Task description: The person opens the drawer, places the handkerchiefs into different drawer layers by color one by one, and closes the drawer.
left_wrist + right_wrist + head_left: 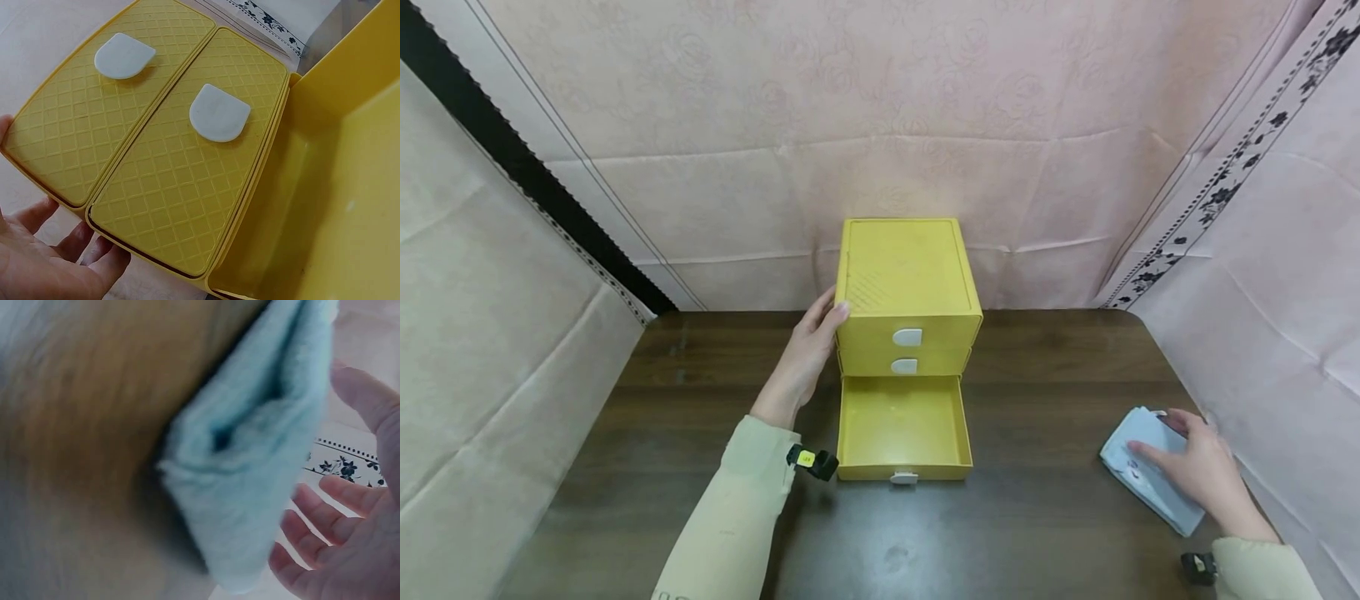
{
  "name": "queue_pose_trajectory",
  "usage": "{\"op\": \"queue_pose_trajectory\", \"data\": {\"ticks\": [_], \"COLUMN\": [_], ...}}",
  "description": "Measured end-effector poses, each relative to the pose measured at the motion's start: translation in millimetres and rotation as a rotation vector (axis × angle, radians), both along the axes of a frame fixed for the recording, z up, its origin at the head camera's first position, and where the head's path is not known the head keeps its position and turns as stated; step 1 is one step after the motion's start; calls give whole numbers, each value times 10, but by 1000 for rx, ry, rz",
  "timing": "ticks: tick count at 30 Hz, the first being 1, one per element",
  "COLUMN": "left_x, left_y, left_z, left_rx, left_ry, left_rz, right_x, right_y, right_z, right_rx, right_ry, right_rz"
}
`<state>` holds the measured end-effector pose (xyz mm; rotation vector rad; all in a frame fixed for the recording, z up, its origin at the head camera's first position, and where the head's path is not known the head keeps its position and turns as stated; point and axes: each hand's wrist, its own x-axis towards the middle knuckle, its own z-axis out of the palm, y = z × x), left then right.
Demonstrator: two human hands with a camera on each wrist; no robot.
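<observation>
A yellow drawer unit stands on the table with its bottom drawer pulled out, bare inside. Its upper two drawers, with white tab handles, are pushed in. My left hand touches the unit's left side, thumb at the top front edge; in the left wrist view its fingers lie along that side. At the far right, a folded light-blue towel lies on the table. Over it is my right hand, thumb and fingers spread; in the right wrist view the fingertips are right at the towel's edge.
The dark wooden table reaches back to a pale patterned cloth. More cloth flanks both sides, the right one close beside my right hand. The open drawer juts toward the table's front.
</observation>
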<state>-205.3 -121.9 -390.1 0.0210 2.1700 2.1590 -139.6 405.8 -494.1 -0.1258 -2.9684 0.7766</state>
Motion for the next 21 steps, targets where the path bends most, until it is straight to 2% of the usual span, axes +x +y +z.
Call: {"op": "queue_pose_trajectory", "data": {"ticks": [6,21], "left_x": [-7,-21], "left_y": [5,7], "left_z": [2,-11], "left_rx": [-17,-18], "left_ry": [-10,-14], "left_rz": [9,13], "right_x": [-20,-41], "right_y": [48,-15], "right_z": [-116,-70], "right_rx": [73,116], "right_ry": [-51,-173], "right_rz": [-6,-24]}}
